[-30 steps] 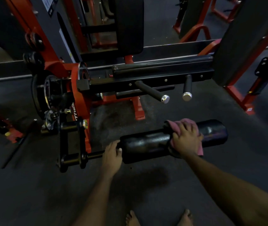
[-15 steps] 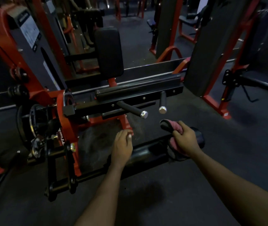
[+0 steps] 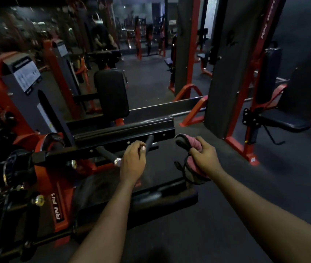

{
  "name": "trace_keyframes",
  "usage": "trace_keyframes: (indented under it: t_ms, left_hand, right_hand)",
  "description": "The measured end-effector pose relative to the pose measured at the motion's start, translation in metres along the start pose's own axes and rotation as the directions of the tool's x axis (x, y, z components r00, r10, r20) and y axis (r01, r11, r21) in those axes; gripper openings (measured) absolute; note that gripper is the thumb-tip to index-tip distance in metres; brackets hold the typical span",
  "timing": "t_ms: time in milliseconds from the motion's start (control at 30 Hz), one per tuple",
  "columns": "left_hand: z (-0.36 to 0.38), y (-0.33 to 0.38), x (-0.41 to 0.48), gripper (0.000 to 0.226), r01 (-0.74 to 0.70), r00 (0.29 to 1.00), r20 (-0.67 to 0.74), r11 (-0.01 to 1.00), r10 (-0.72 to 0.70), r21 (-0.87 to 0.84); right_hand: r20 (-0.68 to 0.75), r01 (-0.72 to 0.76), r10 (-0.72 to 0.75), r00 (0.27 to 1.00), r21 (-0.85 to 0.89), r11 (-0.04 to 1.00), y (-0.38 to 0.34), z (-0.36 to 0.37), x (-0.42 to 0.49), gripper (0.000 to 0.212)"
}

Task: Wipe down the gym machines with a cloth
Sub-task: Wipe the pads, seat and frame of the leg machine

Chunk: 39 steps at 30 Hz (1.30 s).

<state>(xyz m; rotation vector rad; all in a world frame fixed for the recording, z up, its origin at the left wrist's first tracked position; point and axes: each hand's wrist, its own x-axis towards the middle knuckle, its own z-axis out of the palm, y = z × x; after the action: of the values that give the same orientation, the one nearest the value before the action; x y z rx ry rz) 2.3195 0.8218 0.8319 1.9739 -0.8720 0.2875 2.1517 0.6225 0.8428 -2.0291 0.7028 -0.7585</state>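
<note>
My right hand (image 3: 205,157) grips a bunched pink cloth (image 3: 195,144) with a dark edge, held in the air just right of the machine's black cross bar (image 3: 124,137). My left hand (image 3: 133,161) hovers with loosely curled fingers and holds nothing. It is in front of two black handles, one with a chrome end cap (image 3: 117,161), the other (image 3: 149,141) just behind its fingertips. The black roller pad (image 3: 141,197) lies below both forearms, touched by neither hand.
The red and black machine's pivot and plates (image 3: 42,168) fill the left. A black back pad (image 3: 111,92) stands behind the bar. To the right stands another machine with a dark shroud (image 3: 224,73), red frame and seat (image 3: 283,121). Dark rubber floor (image 3: 236,190) lies between them.
Both hands have lifted off the roller pad, the right one taking the cloth with it. The view has tilted up toward the cross bar and handles.
</note>
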Motion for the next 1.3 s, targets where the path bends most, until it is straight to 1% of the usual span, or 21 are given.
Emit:
trace_keyframes:
  t_ms: [67, 233, 367, 500, 600, 667, 733, 833, 900, 933, 967, 1000, 1033, 1067, 1100, 1133, 1167, 1200, 1233, 1267, 1300]
  left_hand:
    - [0.018, 0.016, 0.010, 0.009, -0.001, 1.000, -0.013, 1.000, 0.001, 0.027]
    - [0.059, 0.044, 0.033, 0.010, 0.029, 0.996, -0.082, 0.998, -0.023, 0.064]
    - [0.090, 0.042, 0.056, 0.011, 0.073, 0.991, -0.118, 0.992, -0.061, 0.100]
    - [0.120, 0.028, 0.092, 0.012, 0.141, 0.978, -0.171, 0.985, -0.123, 0.096]
    - [0.138, 0.013, 0.122, 0.015, 0.230, 0.950, -0.237, 0.969, -0.205, 0.085]
    - [0.143, 0.007, 0.136, 0.017, 0.274, 0.929, -0.285, 0.956, -0.234, 0.108]
    - [0.150, -0.002, 0.148, 0.018, 0.347, 0.892, -0.350, 0.929, -0.285, 0.131]
    - [0.153, -0.014, 0.153, 0.016, 0.432, 0.845, -0.435, 0.877, -0.312, 0.210]
    - [0.155, -0.021, 0.157, 0.014, 0.520, 0.790, -0.503, 0.817, -0.350, 0.249]
    - [0.156, -0.024, 0.157, 0.013, 0.576, 0.751, -0.549, 0.770, -0.367, 0.273]
    - [0.159, -0.026, 0.156, 0.012, 0.643, 0.698, -0.604, 0.708, -0.385, 0.293]
    - [0.162, -0.028, 0.155, 0.011, 0.713, 0.637, -0.662, 0.628, -0.395, 0.312]
    - [0.163, -0.030, 0.154, 0.011, 0.776, 0.582, -0.702, 0.538, -0.410, 0.330]
    - [0.165, -0.031, 0.151, 0.010, 0.837, 0.520, -0.736, 0.431, -0.433, 0.337]
    - [0.169, -0.031, 0.147, 0.012, 0.884, 0.457, -0.760, 0.334, -0.462, 0.328]
    - [0.169, -0.031, 0.146, 0.014, 0.907, 0.420, -0.762, 0.249, -0.493, 0.339]
    - [0.177, -0.029, 0.140, 0.018, 0.932, 0.358, -0.785, 0.144, -0.506, 0.332]
    - [0.182, -0.027, 0.139, 0.022, 0.937, 0.326, -0.791, 0.065, -0.518, 0.343]
    - [0.186, -0.025, 0.138, 0.029, 0.933, 0.298, -0.786, -0.008, -0.543, 0.359]
    - [0.190, -0.022, 0.137, 0.036, 0.912, 0.276, -0.762, -0.091, -0.586, 0.401]
    - [0.194, -0.021, 0.135, 0.044, 0.881, 0.258, -0.734, -0.158, -0.628, 0.445]
  right_hand:
    - [0.032, 0.036, -0.036, 0.999, 0.000, 0.999, 0.006, -0.017, 0.019, 0.014]
    - [0.073, 0.070, -0.072, 0.995, 0.030, 0.997, 0.024, -0.047, 0.073, 0.014]
    - [0.114, 0.099, -0.106, 0.988, 0.065, 0.993, 0.040, -0.048, 0.118, 0.015]
    - [0.165, 0.155, -0.165, 0.972, 0.073, 0.985, 0.052, -0.039, 0.175, 0.013]
    - [0.219, 0.188, -0.198, 0.955, 0.067, 0.980, 0.058, -0.026, 0.230, 0.014]
    - [0.252, 0.208, -0.221, 0.942, 0.077, 0.975, 0.057, -0.017, 0.258, 0.013]
    - [0.297, 0.245, -0.263, 0.918, 0.096, 0.965, 0.056, -0.001, 0.292, 0.015]
    - [0.405, 0.267, -0.294, 0.866, 0.122, 0.956, 0.058, 0.031, 0.328, 0.032]
    - [0.468, 0.335, -0.364, 0.805, 0.147, 0.931, 0.057, 0.054, 0.352, 0.044]
    - [0.510, 0.391, -0.414, 0.754, 0.157, 0.907, 0.054, 0.067, 0.363, 0.047]
    - [0.580, 0.470, -0.467, 0.667, 0.158, 0.868, 0.054, 0.081, 0.372, 0.049]
    - [0.687, 0.552, -0.480, 0.545, 0.137, 0.822, 0.052, 0.093, 0.378, 0.052]
    - [0.802, 0.649, -0.437, 0.407, 0.083, 0.756, 0.052, 0.102, 0.379, 0.056]
    - [0.892, 0.760, -0.364, 0.270, 0.035, 0.649, 0.055, 0.110, 0.379, 0.060]
    - [0.934, 0.850, -0.314, 0.170, 0.022, 0.526, 0.061, 0.116, 0.380, 0.061]
    - [0.941, 0.888, -0.308, 0.141, 0.017, 0.459, 0.064, 0.116, 0.379, 0.061]
    - [0.941, 0.898, -0.325, 0.093, 0.062, 0.436, 0.070, 0.121, 0.384, 0.058]
    - [0.929, 0.903, -0.364, 0.071, 0.095, 0.419, 0.073, 0.123, 0.389, 0.054]
    - [0.918, 0.917, -0.394, 0.039, 0.124, 0.379, 0.073, 0.125, 0.395, 0.054]
    - [0.917, 0.929, -0.400, 0.004, 0.144, 0.340, 0.072, 0.129, 0.399, 0.058]
    - [0.918, 0.933, -0.396, -0.014, 0.155, 0.326, 0.072, 0.134, 0.403, 0.066]
